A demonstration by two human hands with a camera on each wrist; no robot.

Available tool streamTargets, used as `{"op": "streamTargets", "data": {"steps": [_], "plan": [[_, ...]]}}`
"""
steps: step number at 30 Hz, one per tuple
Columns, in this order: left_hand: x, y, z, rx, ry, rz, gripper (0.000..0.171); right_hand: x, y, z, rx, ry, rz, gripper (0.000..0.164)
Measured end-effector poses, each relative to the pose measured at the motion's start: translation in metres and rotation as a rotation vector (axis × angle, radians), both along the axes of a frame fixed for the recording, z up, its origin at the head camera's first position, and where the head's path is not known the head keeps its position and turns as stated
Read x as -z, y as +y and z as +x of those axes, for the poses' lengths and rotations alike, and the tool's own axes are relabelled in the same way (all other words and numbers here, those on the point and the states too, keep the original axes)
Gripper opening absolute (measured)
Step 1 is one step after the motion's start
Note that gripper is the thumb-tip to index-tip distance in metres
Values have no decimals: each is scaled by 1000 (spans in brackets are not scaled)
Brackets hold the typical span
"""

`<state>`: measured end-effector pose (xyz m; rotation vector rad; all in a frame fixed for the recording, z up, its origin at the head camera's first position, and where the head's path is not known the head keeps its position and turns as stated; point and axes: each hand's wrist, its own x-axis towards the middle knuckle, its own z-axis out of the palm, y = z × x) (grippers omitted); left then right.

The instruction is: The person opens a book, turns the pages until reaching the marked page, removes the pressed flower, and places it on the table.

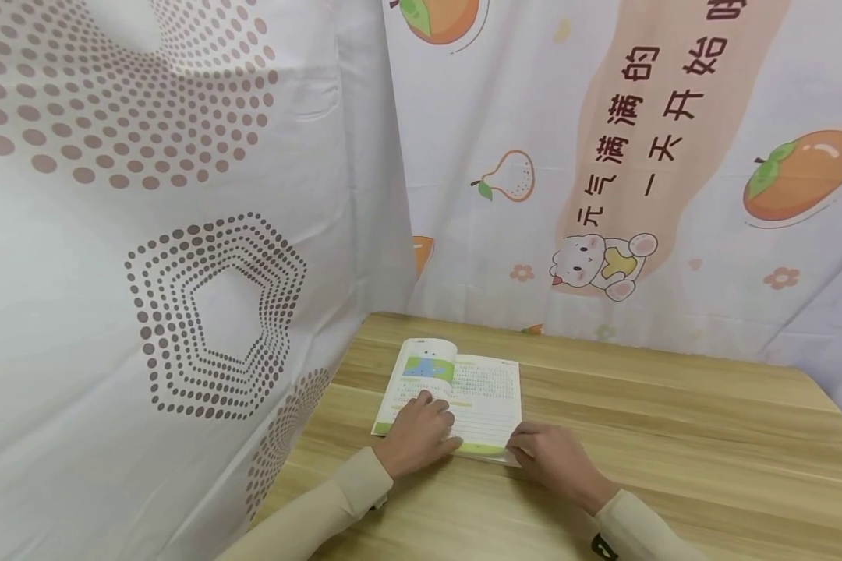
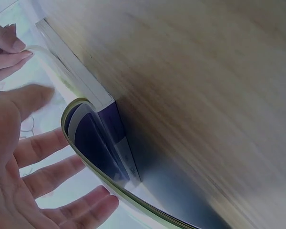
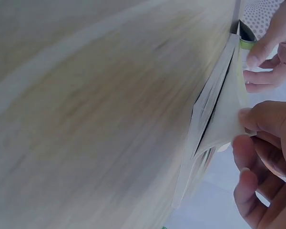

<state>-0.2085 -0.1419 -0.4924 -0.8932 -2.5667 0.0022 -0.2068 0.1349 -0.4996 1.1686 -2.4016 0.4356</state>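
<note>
An open book (image 1: 487,417) lies on the wooden table, with a picture and print on its left page and ruled lines on its right page. My left hand (image 1: 417,436) rests on the left page near the spine. In the left wrist view its fingers (image 2: 52,179) spread loosely over the curved-up left side. At the book's lower right corner, my right hand (image 1: 557,463) pinches a page between thumb and fingertips. The right wrist view shows that page (image 3: 229,121) lifted and bent away from the thick stack of pages (image 3: 207,109) below.
The wooden table (image 1: 659,436) extends to the right of the book. A white dotted curtain (image 1: 98,312) hangs close on the left, and a curtain with fruit prints (image 1: 463,257) hangs behind the table's far edge.
</note>
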Motion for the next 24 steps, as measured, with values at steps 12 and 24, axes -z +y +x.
{"op": "streamTargets", "data": {"steps": [12, 24], "plan": [[-1, 2, 2, -9, 58, -65, 54, -5, 2, 1, 13, -53, -121, 4], [5, 2, -3, -58, 142, -37, 48, -3, 5, -5, 101, -20, -277, 41]]}}
